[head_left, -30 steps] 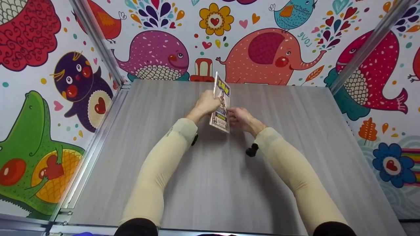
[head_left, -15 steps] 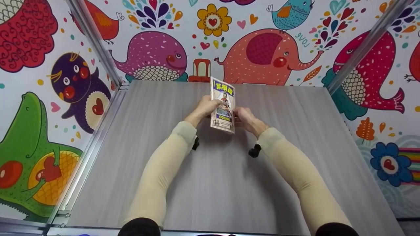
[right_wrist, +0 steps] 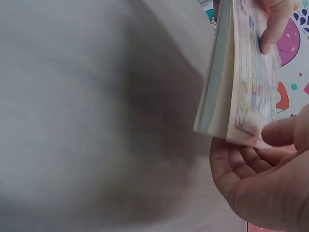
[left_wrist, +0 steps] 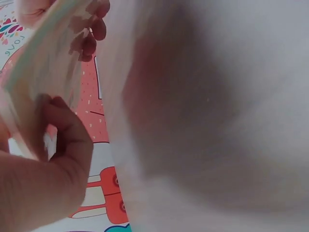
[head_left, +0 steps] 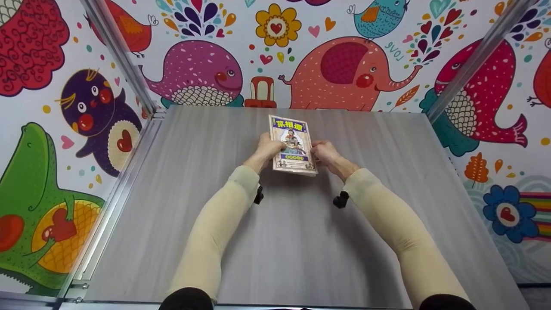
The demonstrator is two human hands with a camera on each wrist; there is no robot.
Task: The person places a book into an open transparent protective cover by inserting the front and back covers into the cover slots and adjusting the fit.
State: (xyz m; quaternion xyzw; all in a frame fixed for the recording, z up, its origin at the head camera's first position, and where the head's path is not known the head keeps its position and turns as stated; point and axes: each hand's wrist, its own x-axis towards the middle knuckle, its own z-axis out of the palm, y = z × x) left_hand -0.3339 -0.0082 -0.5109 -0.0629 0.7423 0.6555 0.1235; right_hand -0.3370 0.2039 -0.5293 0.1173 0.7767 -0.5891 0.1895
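Observation:
A thin book (head_left: 292, 144) with an illustrated cover, yellow lettering on purple at its top, is held above the table, its cover facing up toward the head camera. My left hand (head_left: 269, 148) grips its left edge, thumb on the cover and fingers curled behind. On the opposite edge, my right hand (head_left: 328, 153) pinches the book. In the right wrist view, the right thumb lies on the cover of the book (right_wrist: 253, 82) and the fingers sit underneath; the cover stands slightly apart from the pages. The left wrist view has the left hand (left_wrist: 58, 164) curled at the back of the book.
The grey wood-grain table (head_left: 275, 241) extends all round below the hands. Cartoon-printed panels (head_left: 275, 51) rise behind it and at both sides. A metal rail (head_left: 116, 185) runs along the left edge, and metal posts (head_left: 469, 60) stand at the back corners.
The book has turned from nearly edge-on so its cover now faces the head camera, and its top has tipped back and lower. Both hands keep hold, the right moving slightly outward.

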